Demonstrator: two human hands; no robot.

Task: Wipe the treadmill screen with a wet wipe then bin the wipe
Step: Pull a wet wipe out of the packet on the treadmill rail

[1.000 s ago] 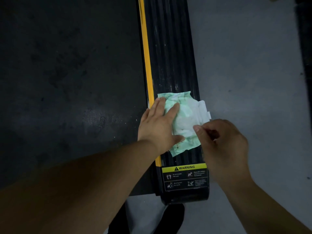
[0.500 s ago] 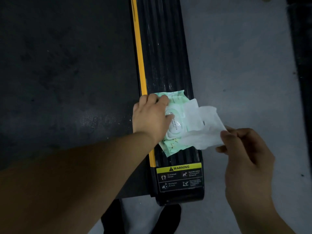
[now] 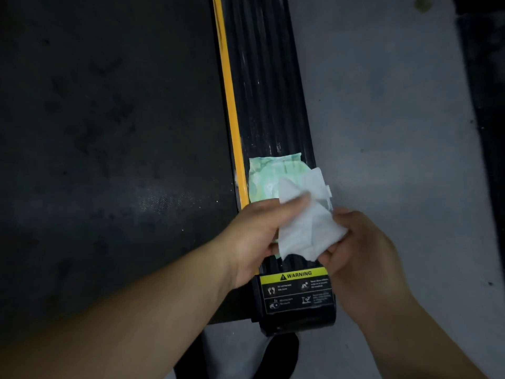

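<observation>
A white wet wipe hangs crumpled between both hands above the treadmill's black side rail. My left hand pinches its left edge with thumb and fingers. My right hand grips its right edge. Just beyond the wipe, a pale green wet-wipe pack lies flat on the rail, its white flap open toward the right. The treadmill screen is out of view.
The dark running belt fills the left, edged by a yellow stripe. A yellow warning label marks the rail's near end. Grey floor lies to the right. A black shoe shows below the rail.
My right hand pulled a wipe out of the pack to the right. My left hand then left the pack and took hold of the wipe's left edge.
</observation>
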